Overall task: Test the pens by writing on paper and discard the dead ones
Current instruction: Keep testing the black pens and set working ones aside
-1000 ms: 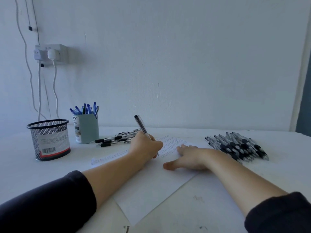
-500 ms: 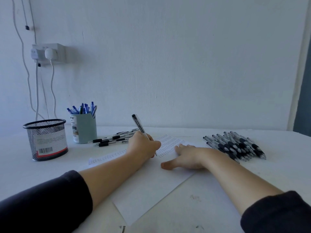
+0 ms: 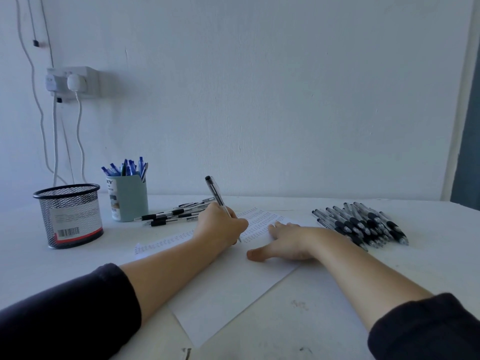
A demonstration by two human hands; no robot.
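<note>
At the centre of the frame the left hand [image 3: 220,226] has its grip closed around a black pen [image 3: 219,197], tip down on the sheet of paper [image 3: 228,289], while the right hand [image 3: 285,242] lies flat with fingers spread, pinning the sheet to the table [image 3: 337,294]. Rows of small test marks already cover the far part of the paper, so many pens seem tested. A small group of pens [image 3: 176,214] lies left of centre; a bigger pile [image 3: 363,224] at right probably still waits. The mesh bin [image 3: 70,216] at left looks like the discard spot; its contents are unclear.
</note>
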